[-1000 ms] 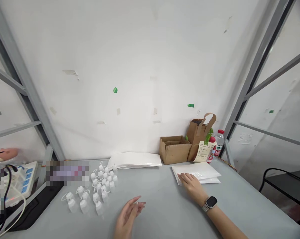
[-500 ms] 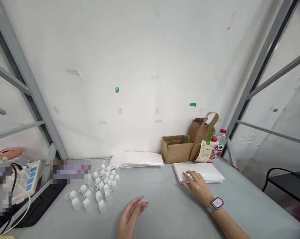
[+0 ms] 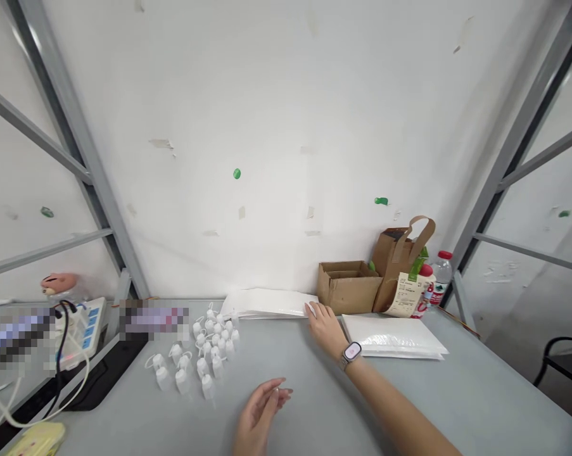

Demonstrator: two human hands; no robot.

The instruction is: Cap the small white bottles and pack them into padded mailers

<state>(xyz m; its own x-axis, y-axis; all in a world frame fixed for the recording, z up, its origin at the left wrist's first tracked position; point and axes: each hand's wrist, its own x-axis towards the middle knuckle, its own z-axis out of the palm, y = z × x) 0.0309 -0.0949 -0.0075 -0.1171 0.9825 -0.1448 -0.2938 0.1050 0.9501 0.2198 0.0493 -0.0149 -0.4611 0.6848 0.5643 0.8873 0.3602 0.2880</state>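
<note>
My right hand, with a watch on its wrist, reaches to the right end of a flat stack of white envelopes by the wall. Its fingers are extended and touch the stack's corner; whether they pinch a sheet cannot be made out. A second stack of white padded envelopes lies to the right of that hand. My left hand hovers low over the grey table, fingers loosely curved and apart, holding nothing. Several small translucent squeeze bottles with white looped caps stand to its left.
Behind the right stack are an open cardboard box, a brown paper bag with a receipt and a red-capped bottle. At left lie a black flat pad, a power strip, cables and a yellow item.
My right hand has left the right-hand envelope stack and moved left to the corner of the back stack. My left hand keeps nearly the same pose. The view has turned slightly left.
</note>
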